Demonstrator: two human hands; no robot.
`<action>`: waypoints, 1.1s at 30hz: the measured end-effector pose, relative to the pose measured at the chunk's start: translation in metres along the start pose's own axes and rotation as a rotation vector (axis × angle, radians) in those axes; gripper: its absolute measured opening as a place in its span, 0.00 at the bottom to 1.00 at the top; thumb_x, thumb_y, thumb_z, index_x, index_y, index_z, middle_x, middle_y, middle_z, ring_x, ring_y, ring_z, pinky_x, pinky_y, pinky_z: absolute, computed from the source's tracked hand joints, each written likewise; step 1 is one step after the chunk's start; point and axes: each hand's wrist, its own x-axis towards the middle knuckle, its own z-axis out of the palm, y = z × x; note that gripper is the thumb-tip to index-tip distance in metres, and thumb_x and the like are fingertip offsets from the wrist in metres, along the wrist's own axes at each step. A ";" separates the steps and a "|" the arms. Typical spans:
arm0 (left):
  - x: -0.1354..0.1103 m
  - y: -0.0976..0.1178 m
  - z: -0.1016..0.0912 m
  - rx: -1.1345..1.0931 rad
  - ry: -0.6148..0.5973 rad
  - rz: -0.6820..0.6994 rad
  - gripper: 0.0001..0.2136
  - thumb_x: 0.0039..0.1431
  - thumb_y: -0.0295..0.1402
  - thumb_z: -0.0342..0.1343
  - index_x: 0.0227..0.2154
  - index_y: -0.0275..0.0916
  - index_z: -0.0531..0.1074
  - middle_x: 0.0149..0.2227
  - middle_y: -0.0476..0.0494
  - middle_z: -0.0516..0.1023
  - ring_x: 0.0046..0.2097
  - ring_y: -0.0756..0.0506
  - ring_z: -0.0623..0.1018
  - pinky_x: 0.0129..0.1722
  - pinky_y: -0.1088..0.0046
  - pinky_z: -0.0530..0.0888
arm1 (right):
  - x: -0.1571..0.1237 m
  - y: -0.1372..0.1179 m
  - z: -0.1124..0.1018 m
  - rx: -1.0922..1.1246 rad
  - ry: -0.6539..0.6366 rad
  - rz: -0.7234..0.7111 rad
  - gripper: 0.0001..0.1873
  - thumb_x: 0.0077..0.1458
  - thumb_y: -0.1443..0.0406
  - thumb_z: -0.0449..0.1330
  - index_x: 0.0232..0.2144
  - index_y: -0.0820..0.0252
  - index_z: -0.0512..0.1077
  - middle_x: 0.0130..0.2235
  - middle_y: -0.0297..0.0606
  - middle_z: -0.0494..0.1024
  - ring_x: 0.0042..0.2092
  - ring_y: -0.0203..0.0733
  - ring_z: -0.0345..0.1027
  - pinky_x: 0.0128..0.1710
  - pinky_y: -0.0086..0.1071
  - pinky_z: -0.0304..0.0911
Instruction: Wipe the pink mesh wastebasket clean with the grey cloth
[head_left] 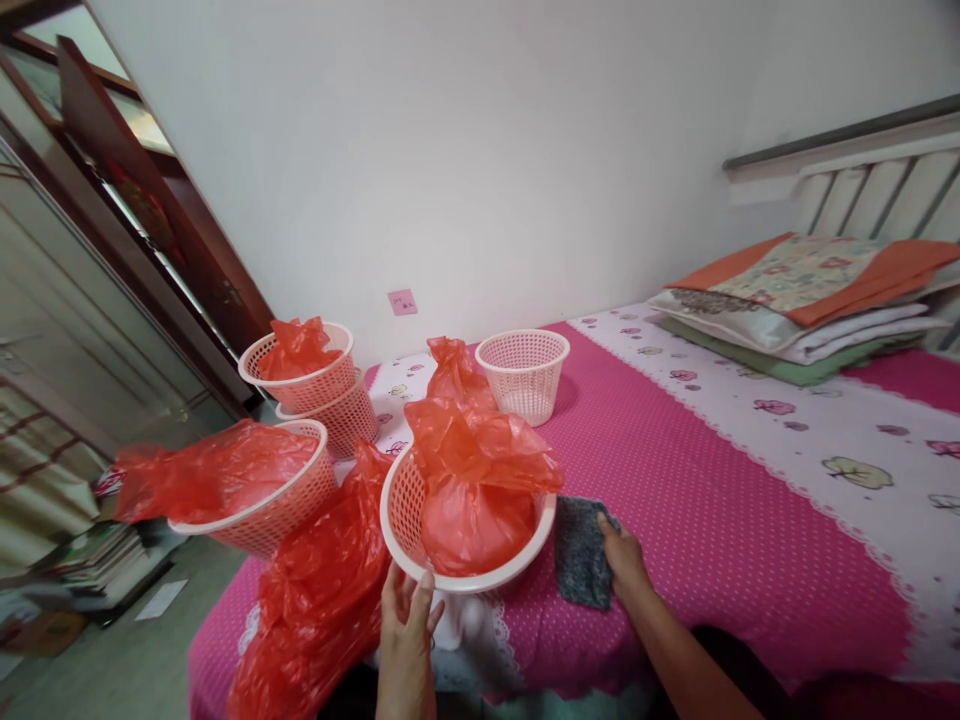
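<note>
My right hand (624,555) pinches the edge of a folded dark grey cloth (583,560), which hangs low over the bed beside a pink plastic basket. That basket (450,582) has a white-looking rim and lattice walls. In it sits a bunched red plastic bag (480,515), its top gathered; whatever the bag contains is hidden. At the basket's front rim is my left hand (409,620), fingers apart and thumb close against the rim. To its left, a loose heap of red plastic bag (315,600) spills over the bed's front edge.
Left stand a basket (292,500) draped with red plastic and two stacked baskets (341,375), the upper holding a red bag. Behind are another red bag (457,375) and a pink basket (529,375). Folded bedding (810,290) lies right on the pink bedspread (712,520).
</note>
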 end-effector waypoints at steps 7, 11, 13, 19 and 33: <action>0.003 -0.007 -0.006 0.042 0.025 0.052 0.37 0.51 0.54 0.70 0.63 0.48 0.71 0.75 0.32 0.61 0.67 0.26 0.74 0.54 0.52 0.82 | -0.003 0.000 0.011 0.002 -0.070 0.056 0.29 0.37 0.42 0.68 0.34 0.57 0.78 0.37 0.50 0.87 0.41 0.61 0.84 0.41 0.48 0.80; 0.006 -0.011 -0.005 0.043 0.023 0.063 0.37 0.53 0.53 0.70 0.64 0.48 0.70 0.73 0.32 0.64 0.67 0.27 0.74 0.55 0.53 0.81 | 0.003 -0.016 0.005 -0.121 0.040 -0.044 0.37 0.36 0.46 0.69 0.47 0.61 0.79 0.59 0.61 0.80 0.64 0.68 0.71 0.62 0.52 0.70; 0.009 -0.014 -0.005 0.033 0.019 0.061 0.39 0.55 0.52 0.70 0.67 0.49 0.66 0.73 0.32 0.65 0.67 0.28 0.74 0.56 0.54 0.81 | 0.002 -0.031 0.006 -0.140 0.042 -0.111 0.42 0.41 0.46 0.67 0.55 0.63 0.76 0.66 0.61 0.73 0.69 0.65 0.66 0.68 0.51 0.63; 0.010 -0.013 -0.003 0.113 0.047 0.161 0.38 0.58 0.49 0.67 0.69 0.46 0.63 0.71 0.31 0.67 0.71 0.29 0.69 0.66 0.50 0.73 | -0.042 -0.108 0.024 -0.045 -0.201 -0.344 0.35 0.55 0.46 0.67 0.59 0.55 0.75 0.64 0.51 0.77 0.63 0.56 0.74 0.63 0.49 0.71; 0.172 0.119 0.099 0.493 0.032 0.525 0.30 0.52 0.29 0.60 0.60 0.29 0.70 0.54 0.26 0.81 0.56 0.34 0.80 0.57 0.56 0.76 | -0.053 -0.258 0.216 -0.072 -0.322 -0.636 0.22 0.61 0.61 0.59 0.55 0.64 0.74 0.55 0.53 0.82 0.54 0.50 0.78 0.56 0.45 0.73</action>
